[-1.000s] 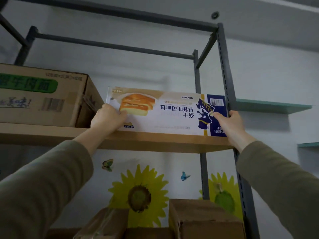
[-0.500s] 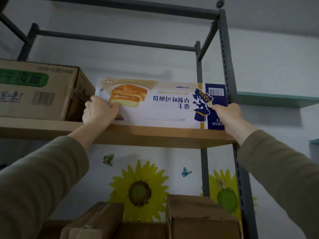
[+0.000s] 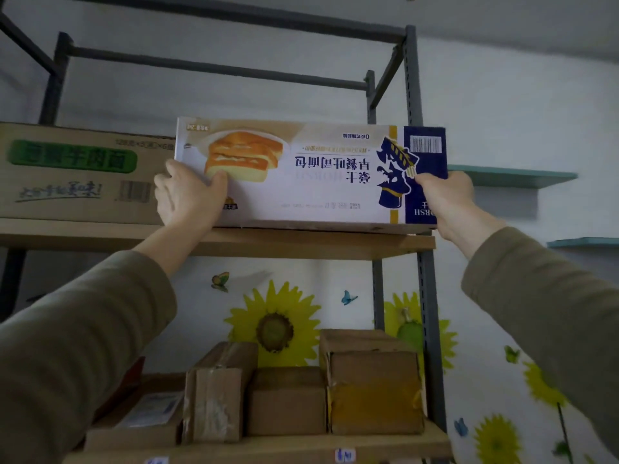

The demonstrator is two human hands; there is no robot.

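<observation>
A long white and blue bread box [image 3: 318, 175], printed upside down with a sandwich picture, stands at the front edge of the upper wooden shelf [image 3: 301, 244]. My left hand [image 3: 189, 195] grips its lower left corner, thumb across the front face. My right hand [image 3: 449, 199] grips the lower right end, over the blue panel. The box's right end reaches past the shelf's grey upright [image 3: 412, 78].
A brown carton [image 3: 77, 172] with a green label sits on the same shelf, directly left of the bread box. Several taped cardboard boxes [image 3: 371, 383] fill the lower shelf [image 3: 268, 450]. Teal wall shelves [image 3: 512, 177] hang to the right. Sunflower stickers cover the wall.
The bread box now looks larger and nearer the shelf's front edge, still held at both ends. The view has tilted down, showing more of the lower shelf.
</observation>
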